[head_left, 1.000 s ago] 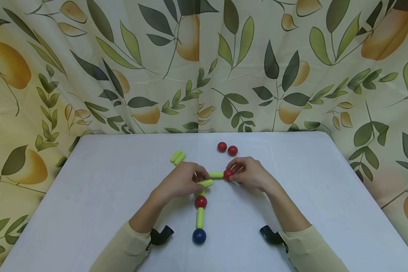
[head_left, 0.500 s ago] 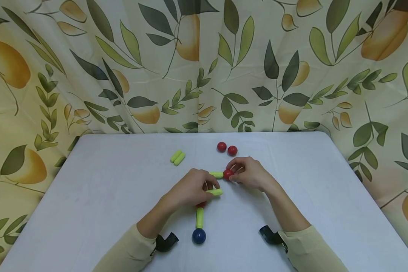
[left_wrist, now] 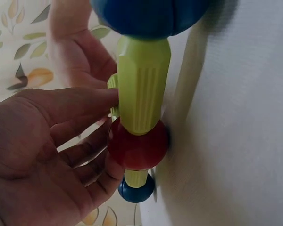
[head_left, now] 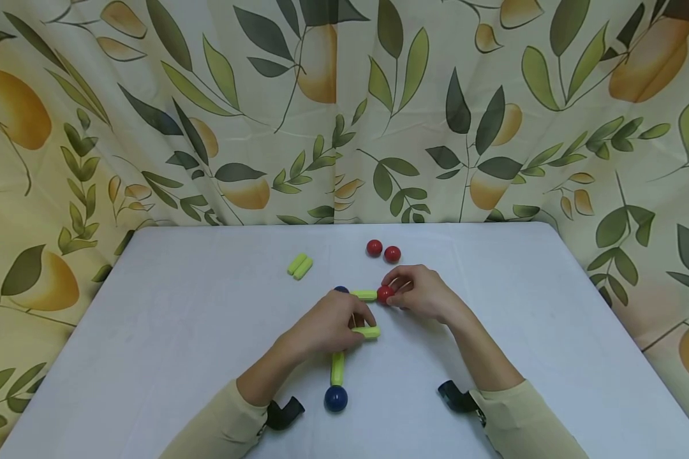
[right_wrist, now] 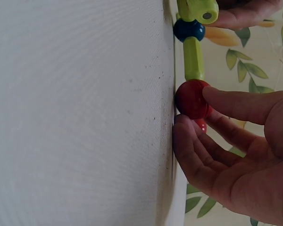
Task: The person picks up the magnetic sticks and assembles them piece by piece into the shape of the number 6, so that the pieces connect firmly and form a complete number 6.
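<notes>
My left hand [head_left: 334, 322] pinches a yellow-green magnetic stick [head_left: 370, 333] that points to the right. A metal dot shows on the free end of this magnetic stick [right_wrist: 205, 10] in the right wrist view. Beside the left fingers is a red ball [left_wrist: 139, 146], hidden by the hand in the head view. It joins one stick [head_left: 337, 368] and the near blue ball [head_left: 336, 399] to another stick [left_wrist: 135, 178] and the far blue ball [head_left: 341, 289]. From there a stick [head_left: 364, 295] runs right to a red ball [head_left: 385, 294], which my right hand [head_left: 422, 294] holds between thumb and fingers.
Two loose red balls, a left one [head_left: 374, 248] and a right one [head_left: 393, 254], lie toward the back of the white table [head_left: 494, 268]. Two loose sticks [head_left: 303, 268] lie side by side at back left. A patterned curtain [head_left: 425, 127] hangs behind the table.
My left hand has moved right and nearer with its magnetic stick, now over the middle red ball. The far blue ball has come into view behind it. My right hand has stayed put.
</notes>
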The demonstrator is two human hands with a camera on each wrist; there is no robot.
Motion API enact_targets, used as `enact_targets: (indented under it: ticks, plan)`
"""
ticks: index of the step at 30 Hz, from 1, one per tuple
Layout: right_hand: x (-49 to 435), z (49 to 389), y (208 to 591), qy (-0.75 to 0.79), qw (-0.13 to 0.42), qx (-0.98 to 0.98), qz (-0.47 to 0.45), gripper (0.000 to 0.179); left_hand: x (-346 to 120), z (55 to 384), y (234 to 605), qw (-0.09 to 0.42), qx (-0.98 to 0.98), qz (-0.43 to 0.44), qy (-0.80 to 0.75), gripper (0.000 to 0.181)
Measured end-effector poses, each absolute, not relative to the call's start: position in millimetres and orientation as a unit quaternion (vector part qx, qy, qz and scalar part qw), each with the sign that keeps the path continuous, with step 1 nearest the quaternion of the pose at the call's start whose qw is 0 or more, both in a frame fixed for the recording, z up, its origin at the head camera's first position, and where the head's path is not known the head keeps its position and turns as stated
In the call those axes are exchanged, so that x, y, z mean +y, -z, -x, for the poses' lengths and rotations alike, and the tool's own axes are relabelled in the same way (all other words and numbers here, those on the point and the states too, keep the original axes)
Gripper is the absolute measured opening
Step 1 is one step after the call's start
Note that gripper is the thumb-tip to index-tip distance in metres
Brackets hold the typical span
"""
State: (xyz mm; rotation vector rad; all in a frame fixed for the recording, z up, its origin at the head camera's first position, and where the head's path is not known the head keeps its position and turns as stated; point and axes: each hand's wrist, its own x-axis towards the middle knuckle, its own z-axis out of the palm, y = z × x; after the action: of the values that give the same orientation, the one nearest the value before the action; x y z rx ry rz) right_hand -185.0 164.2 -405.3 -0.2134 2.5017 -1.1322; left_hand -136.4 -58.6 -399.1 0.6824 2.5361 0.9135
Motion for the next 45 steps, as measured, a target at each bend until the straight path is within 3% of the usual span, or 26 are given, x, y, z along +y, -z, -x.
enact_targets:
  ticks: [45]
  plan:
    - [163.6, 183.1, 404.2, 0.402, 0.190, 0.892, 0.076, 0.028, -52.2, 127.5, 400.8, 0.181, 0.912, -0.248, -0.271, 0.011]
